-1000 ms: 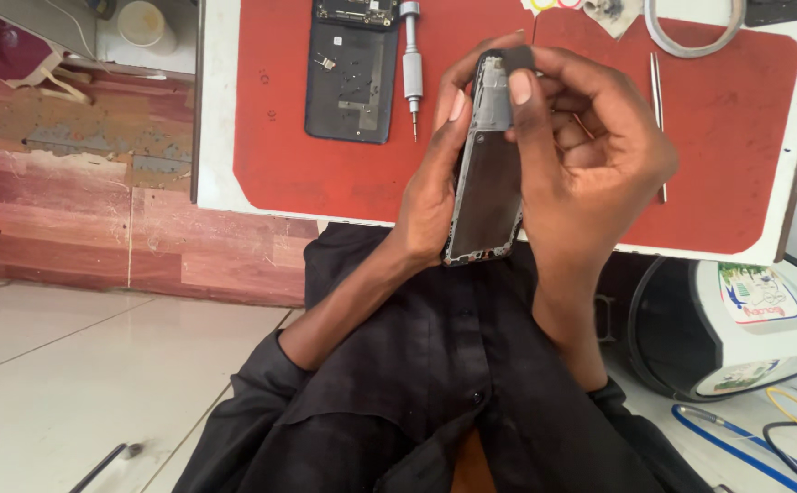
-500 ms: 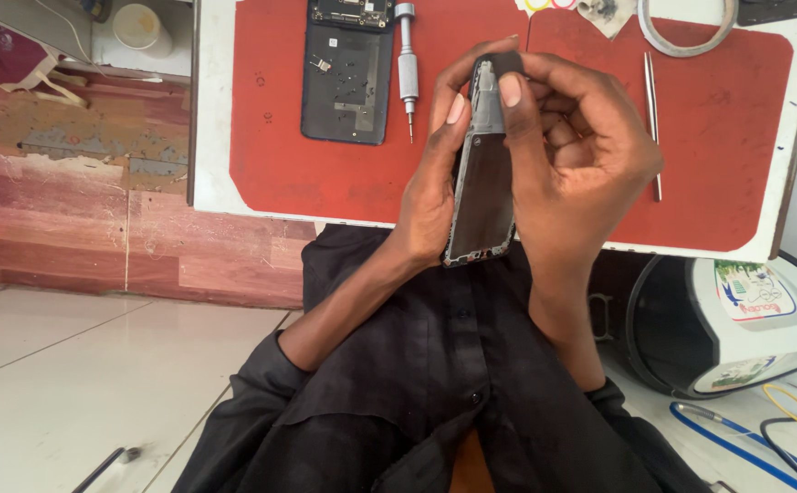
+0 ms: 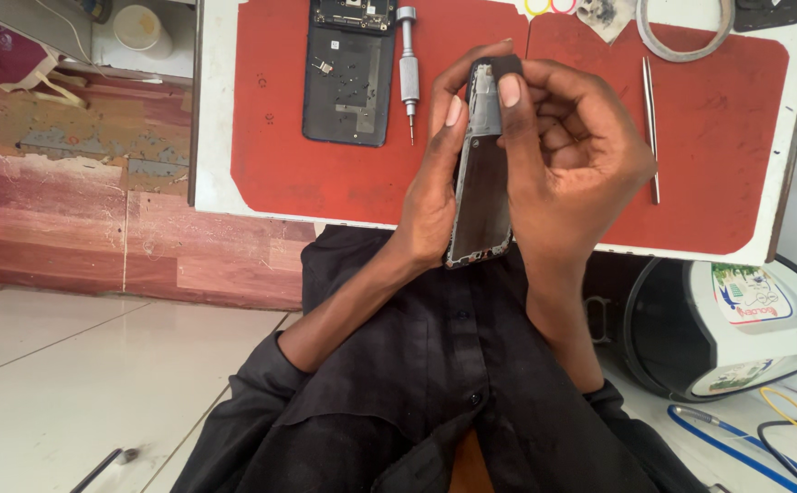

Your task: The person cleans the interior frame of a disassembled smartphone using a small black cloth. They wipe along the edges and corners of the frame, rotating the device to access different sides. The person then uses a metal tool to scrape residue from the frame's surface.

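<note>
I hold an opened phone body (image 3: pixel 479 196) on edge above the red work mat (image 3: pixel 709 164). My left hand (image 3: pixel 430 187) grips its left side, fingers reaching toward the top. My right hand (image 3: pixel 572 160) wraps the right side, with the thumb pressed on the dark upper end of the phone. On the mat to the left lies a black phone back cover (image 3: pixel 348 78), and a silver precision screwdriver (image 3: pixel 408 68) rests beside it. Metal tweezers (image 3: pixel 650 128) lie on the mat to the right of my right hand.
The mat sits on a white board (image 3: pixel 211 110). A grey ring-shaped cable (image 3: pixel 686 41) lies at the top right. A white and black appliance (image 3: pixel 736 319) stands at lower right with blue, black and yellow cables (image 3: pixel 745 443) on the tiled floor (image 3: pixel 70 383).
Both hands keep their grip on the phone; they have shifted very slightly within the view, and the right thumb stays on the phone's top end.
</note>
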`<state>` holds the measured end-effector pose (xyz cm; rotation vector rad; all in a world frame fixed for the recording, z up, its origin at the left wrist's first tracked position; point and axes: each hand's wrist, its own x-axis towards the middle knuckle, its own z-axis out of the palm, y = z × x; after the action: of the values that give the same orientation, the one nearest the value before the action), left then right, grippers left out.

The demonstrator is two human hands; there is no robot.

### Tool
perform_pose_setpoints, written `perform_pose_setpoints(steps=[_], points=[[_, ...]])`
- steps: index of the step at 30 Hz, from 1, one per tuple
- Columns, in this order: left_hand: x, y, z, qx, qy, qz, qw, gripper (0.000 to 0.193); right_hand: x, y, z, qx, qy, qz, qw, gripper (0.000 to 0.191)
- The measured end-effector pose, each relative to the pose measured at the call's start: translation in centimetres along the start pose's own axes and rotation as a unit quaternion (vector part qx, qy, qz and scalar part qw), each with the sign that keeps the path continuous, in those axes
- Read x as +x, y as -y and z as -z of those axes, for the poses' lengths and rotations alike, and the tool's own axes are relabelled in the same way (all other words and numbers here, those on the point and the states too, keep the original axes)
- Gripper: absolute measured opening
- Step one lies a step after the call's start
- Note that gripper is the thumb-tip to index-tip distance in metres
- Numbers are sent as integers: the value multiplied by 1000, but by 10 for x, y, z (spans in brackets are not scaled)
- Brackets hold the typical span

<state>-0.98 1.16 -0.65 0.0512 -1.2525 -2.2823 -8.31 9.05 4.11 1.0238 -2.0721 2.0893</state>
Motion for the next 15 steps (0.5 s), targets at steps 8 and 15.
perform_pose_setpoints(steps=[8,15], points=[[1,-1,1,75,1,-9,997,54,1,4,-2,-7,4,-2,1000,11],[-1,2,-10,114,-5,-14,993,66,-10,12,-12,-109,-14,62,992,15]])
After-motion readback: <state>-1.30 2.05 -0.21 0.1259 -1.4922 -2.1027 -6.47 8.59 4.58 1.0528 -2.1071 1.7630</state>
